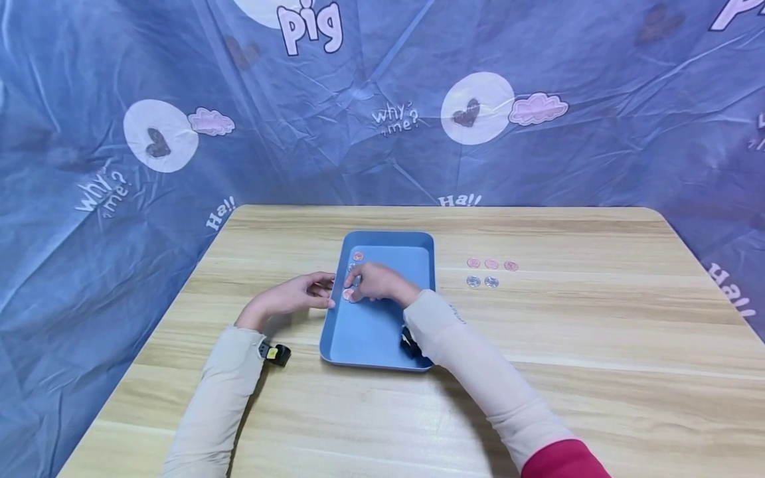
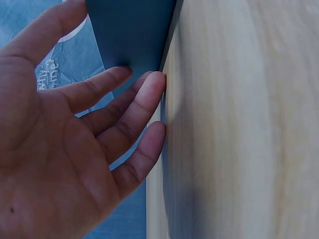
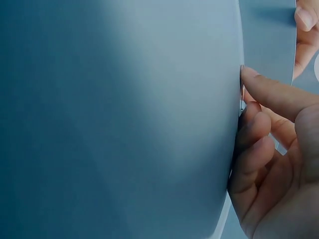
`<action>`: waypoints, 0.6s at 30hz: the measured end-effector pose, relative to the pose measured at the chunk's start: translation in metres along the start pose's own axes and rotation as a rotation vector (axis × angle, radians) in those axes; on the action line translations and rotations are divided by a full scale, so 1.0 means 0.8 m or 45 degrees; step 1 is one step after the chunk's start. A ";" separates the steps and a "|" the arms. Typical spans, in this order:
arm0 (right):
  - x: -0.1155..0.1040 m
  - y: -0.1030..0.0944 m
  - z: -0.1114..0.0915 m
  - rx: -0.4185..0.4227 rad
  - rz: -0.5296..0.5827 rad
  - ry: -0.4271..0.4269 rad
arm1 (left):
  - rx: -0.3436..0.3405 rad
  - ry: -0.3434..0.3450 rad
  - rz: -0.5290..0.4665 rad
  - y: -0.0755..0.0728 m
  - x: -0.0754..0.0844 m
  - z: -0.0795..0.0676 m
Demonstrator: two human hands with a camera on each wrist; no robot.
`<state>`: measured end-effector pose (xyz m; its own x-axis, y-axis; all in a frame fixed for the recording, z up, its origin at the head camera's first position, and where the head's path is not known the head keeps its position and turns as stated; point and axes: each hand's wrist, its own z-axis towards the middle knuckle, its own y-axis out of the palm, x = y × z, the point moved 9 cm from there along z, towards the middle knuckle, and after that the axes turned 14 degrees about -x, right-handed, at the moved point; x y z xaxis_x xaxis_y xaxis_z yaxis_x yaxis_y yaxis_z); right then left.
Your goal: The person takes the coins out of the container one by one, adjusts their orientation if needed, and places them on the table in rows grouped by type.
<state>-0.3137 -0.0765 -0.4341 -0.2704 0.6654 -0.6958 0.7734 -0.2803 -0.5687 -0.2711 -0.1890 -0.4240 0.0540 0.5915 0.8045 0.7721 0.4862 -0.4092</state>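
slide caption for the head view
The right hand touches a copper-coloured round coin in a blue rectangular tray, left hand at its left side.

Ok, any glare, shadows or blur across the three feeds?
Head: bright, shadow below the right sleeve, faint sheen on the table, coins too small to read; left wrist: dimmer, shadow on the table beside the fingers; right wrist: tray floor shades from dark at left to paler near the middle.

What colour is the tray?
The tray is blue. You can see it best in the head view.
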 end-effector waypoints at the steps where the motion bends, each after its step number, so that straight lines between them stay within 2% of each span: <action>1: 0.000 0.000 0.000 0.003 -0.011 0.001 | -0.001 0.000 -0.003 0.000 0.000 0.000; 18: -0.004 0.003 -0.004 -0.015 -0.031 0.010 | 0.005 0.009 -0.015 0.001 0.000 0.001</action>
<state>-0.3094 -0.0772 -0.4320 -0.2850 0.6771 -0.6784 0.7732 -0.2558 -0.5802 -0.2708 -0.1882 -0.4246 0.0493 0.5813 0.8122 0.7704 0.4954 -0.4013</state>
